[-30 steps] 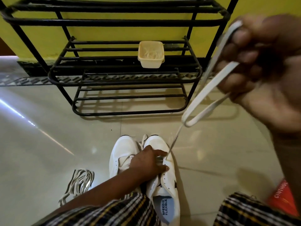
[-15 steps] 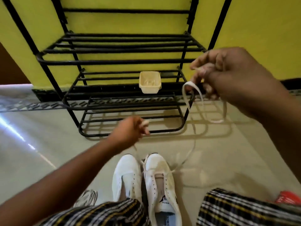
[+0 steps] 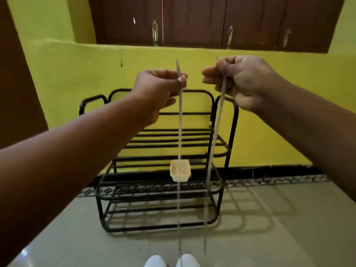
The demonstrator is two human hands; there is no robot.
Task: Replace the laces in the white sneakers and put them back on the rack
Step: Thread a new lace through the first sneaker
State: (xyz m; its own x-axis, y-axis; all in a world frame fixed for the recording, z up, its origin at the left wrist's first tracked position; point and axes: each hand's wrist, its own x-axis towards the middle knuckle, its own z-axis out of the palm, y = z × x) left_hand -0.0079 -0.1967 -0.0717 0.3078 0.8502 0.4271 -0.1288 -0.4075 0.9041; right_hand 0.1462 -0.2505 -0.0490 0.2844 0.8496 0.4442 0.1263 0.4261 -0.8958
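The yellow wall (image 3: 269,112) is filling the far side of the scene, with dark brown cabinet doors (image 3: 192,20) running along its top. Against it on the tiled floor (image 3: 269,228) the black metal rack (image 3: 229,151) is standing with its shelves bare of shoes, carrying only a small cream tub (image 3: 180,172) on a middle shelf, so the putting-back step is not yet done.

Both arms are reaching up and forward. The left hand (image 3: 156,89) is pinching one strand of the white lace (image 3: 180,122) between thumb and curled fingers, the tip of that strand sticking up above the hand. The right hand (image 3: 240,78) is curling round the other strand a little higher and to the right. Both strands are running taut and nearly straight down toward the near edge of the view.

There only the toes of the white sneakers (image 3: 187,261) are showing, side by side on the floor, near the person and well apart from the rack. The lace seems to be leading into the right-hand shoe, though the eyelets are out of view.

By my judgement the lacing is only beginning: the two ends are being evened out, the upper eyelets, the second shoe and the racking are all remaining
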